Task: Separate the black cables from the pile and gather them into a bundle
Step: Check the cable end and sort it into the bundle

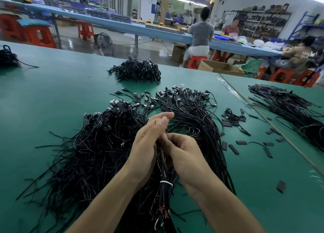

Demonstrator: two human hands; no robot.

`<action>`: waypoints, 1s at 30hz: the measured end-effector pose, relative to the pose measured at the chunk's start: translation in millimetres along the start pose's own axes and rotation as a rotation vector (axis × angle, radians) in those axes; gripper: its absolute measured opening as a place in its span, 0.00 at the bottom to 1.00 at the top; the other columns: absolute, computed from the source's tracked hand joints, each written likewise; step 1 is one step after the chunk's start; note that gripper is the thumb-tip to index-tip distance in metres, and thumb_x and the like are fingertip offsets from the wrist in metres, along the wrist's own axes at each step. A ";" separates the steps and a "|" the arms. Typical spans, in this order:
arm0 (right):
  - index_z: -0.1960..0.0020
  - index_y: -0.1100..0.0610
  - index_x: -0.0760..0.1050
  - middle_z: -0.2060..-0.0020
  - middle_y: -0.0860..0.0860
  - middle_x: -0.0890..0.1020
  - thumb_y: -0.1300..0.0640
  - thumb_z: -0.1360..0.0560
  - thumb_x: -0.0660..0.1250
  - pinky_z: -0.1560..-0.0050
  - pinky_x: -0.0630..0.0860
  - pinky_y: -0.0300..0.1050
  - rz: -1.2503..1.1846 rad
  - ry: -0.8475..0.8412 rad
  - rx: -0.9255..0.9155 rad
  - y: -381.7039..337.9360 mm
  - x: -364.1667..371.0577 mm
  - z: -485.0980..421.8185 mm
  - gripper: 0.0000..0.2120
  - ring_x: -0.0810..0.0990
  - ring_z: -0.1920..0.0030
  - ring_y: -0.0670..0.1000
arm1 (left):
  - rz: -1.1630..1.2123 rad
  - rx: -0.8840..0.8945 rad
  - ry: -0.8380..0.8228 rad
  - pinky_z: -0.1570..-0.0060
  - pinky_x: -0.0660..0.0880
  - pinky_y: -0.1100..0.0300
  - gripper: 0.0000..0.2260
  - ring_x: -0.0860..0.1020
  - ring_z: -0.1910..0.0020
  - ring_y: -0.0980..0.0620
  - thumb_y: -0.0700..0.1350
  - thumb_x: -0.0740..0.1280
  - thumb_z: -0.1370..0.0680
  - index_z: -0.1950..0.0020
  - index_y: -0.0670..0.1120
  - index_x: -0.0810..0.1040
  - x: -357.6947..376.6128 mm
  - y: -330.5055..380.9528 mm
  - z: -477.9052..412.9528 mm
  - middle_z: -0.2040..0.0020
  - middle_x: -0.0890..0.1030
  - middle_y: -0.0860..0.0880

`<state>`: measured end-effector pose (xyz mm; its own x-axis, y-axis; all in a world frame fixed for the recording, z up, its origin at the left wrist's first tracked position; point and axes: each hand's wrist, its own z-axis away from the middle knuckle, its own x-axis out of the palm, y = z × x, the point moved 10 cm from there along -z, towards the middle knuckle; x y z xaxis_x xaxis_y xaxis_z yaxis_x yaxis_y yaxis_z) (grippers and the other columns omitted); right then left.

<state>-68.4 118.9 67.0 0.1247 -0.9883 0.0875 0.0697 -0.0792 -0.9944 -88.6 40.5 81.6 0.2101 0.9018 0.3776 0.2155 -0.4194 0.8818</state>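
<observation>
On a green table (52, 92), both hands meet above a large pile of loose black cables (98, 145). The right hand (185, 155) curls its fingers around a bundle (163, 196) tied with a white band (166, 182). The left hand (145, 145) lies against it, fingers nearly straight. Short black sleeves (234, 149) lie scattered to the right.

A broad green matte worktop (61, 92) is filling the view. A sprawling pile of thin black cables (98, 145) with metal plugs is lying across its middle. A smaller tangled black heap (136, 71) is sitting behind it, a left-edge heap (7, 57) far off, and a long right-hand heap (287, 106). Short flat black sleeve pieces (234, 149) are lying scattered between.
</observation>
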 end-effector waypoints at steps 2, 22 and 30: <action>0.52 0.68 0.78 0.70 0.50 0.80 0.61 0.17 0.62 0.73 0.72 0.35 -0.012 0.042 -0.006 0.0 -6.5 -1.8 0.12 0.76 0.73 0.43 | -0.049 0.028 -0.019 0.32 0.69 0.55 0.11 0.74 0.34 0.60 0.48 0.65 0.25 0.62 0.42 0.79 -0.2 -0.6 0.6 0.36 0.80 0.58; 0.59 0.49 0.77 0.65 0.39 0.81 0.62 0.21 0.67 0.60 0.72 0.29 0.557 0.136 -0.468 -54.4 -31.7 -2.0 0.11 0.77 0.63 0.38 | -0.265 0.092 0.095 0.64 0.79 0.63 0.10 0.84 0.65 0.51 0.33 0.73 0.27 0.52 0.47 0.81 -19.5 3.9 -3.3 0.60 0.84 0.45; 0.58 0.48 0.77 0.65 0.41 0.79 0.61 0.22 0.69 0.61 0.70 0.27 0.743 0.195 -0.479 -54.1 -31.4 -0.3 0.09 0.77 0.63 0.35 | 0.275 -0.221 0.086 0.56 0.82 0.56 0.16 0.84 0.55 0.47 0.35 0.58 0.23 0.54 0.43 0.86 -15.8 -20.9 -4.0 0.52 0.85 0.40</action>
<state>-76.4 154.1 118.0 -0.1997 -0.8075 -0.5550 -0.3870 0.5853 -0.7125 -100.2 35.4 58.3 0.1487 0.7675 0.6235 -0.0516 -0.6237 0.7800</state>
